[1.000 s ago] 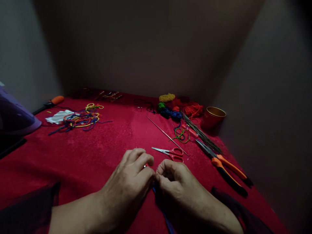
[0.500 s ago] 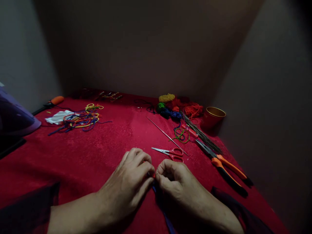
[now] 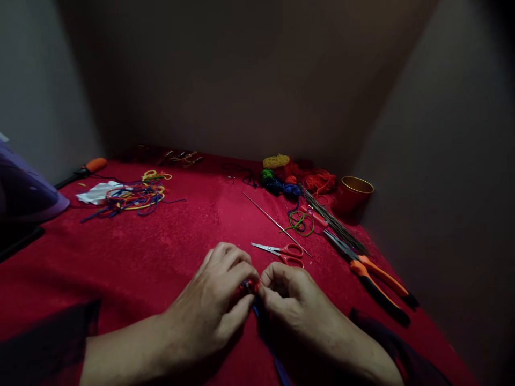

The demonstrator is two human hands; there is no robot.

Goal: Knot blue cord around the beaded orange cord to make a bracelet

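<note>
My left hand (image 3: 213,303) and my right hand (image 3: 295,303) meet fingertip to fingertip low on the red cloth (image 3: 169,252). Both are closed in a pinch on a small red and blue cord piece (image 3: 250,287) between them. A blue cord (image 3: 277,364) trails from it toward me under my right wrist. Small red-handled scissors (image 3: 281,252) lie just beyond my right hand.
Orange-handled pliers (image 3: 372,276) lie at the right. A long metal needle (image 3: 276,222), thin wires (image 3: 333,222), yarn balls (image 3: 289,177) and a red cup (image 3: 352,194) sit behind. A tangle of coloured cords (image 3: 132,197) and white cloth (image 3: 96,192) lie at the left.
My left fingers have shifted slightly over the pinched piece, and more of its red part shows between the fingertips. Both hands stay in the same place.
</note>
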